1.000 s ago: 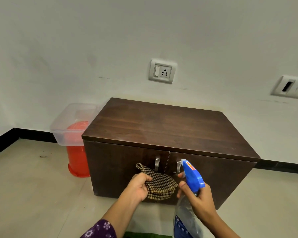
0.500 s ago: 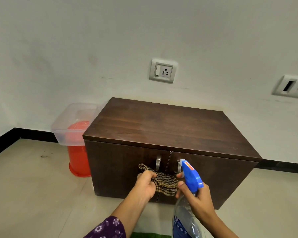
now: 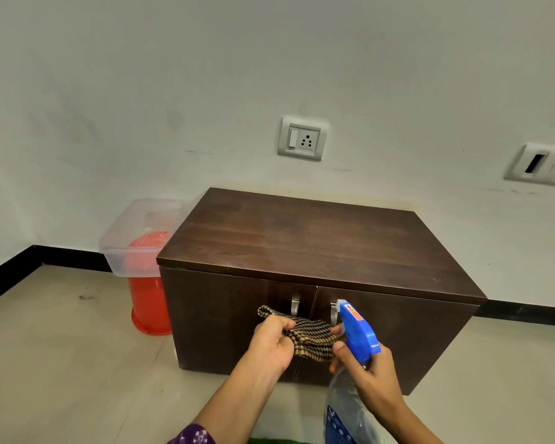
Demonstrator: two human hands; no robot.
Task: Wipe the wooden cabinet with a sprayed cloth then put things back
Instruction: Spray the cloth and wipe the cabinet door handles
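The left hand (image 3: 274, 342) grips the checked cloth (image 3: 311, 338) in a bunch, and the right hand (image 3: 366, 368) is wrapped around the neck of the spray bottle (image 3: 358, 334). The nozzle seems to point left at the cloth, just beside it. The wooden cabinet (image 3: 302, 238) stands directly behind both hands, its top bare.

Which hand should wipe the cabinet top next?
Likely left. The left hand grips the checked cloth; the right hand is tied up holding the spray bottle.
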